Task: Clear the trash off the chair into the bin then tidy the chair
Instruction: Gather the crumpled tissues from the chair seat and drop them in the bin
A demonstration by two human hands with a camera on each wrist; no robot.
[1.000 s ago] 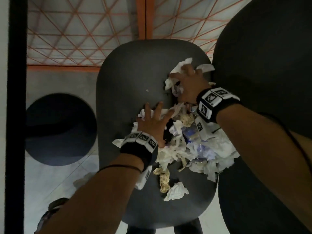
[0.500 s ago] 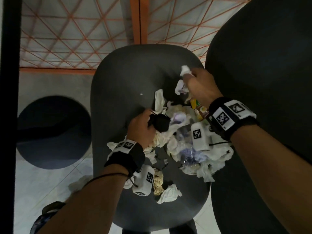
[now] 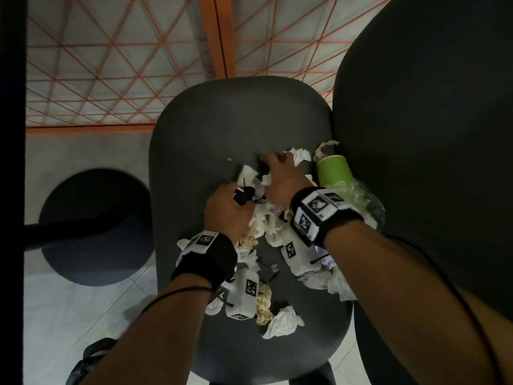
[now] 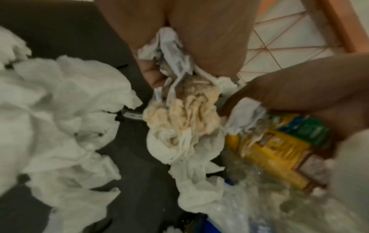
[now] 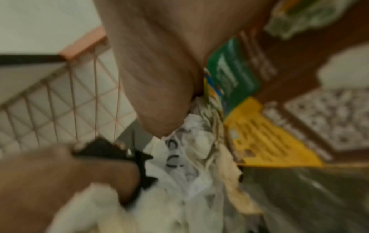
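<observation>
Crumpled white and stained tissues (image 3: 273,229) lie heaped on the dark grey chair seat (image 3: 222,129), with a green paper cup (image 3: 333,173), a crushed clear bottle (image 3: 366,201) and a yellow-green wrapper (image 4: 279,146). My left hand (image 3: 229,212) grips a bunch of tissues (image 4: 179,88) and a black scrap (image 3: 244,194) in the middle of the heap. Beside it my right hand (image 3: 280,179) curls its fingers round white tissues (image 4: 245,113) just left of the cup. The right wrist view is blurred.
A dark round bin-like shape (image 3: 91,226) stands on the tiled floor left of the chair. A large dark rounded form (image 3: 430,134) rises at the chair's right edge. More tissues (image 3: 283,322) lie near the seat's front. An orange mesh frame (image 3: 111,65) stands behind.
My left hand went from flat on the pile to gripping tissues and a black scrap. My right hand came back from the far tissues toward the left hand, and the green cup now shows.
</observation>
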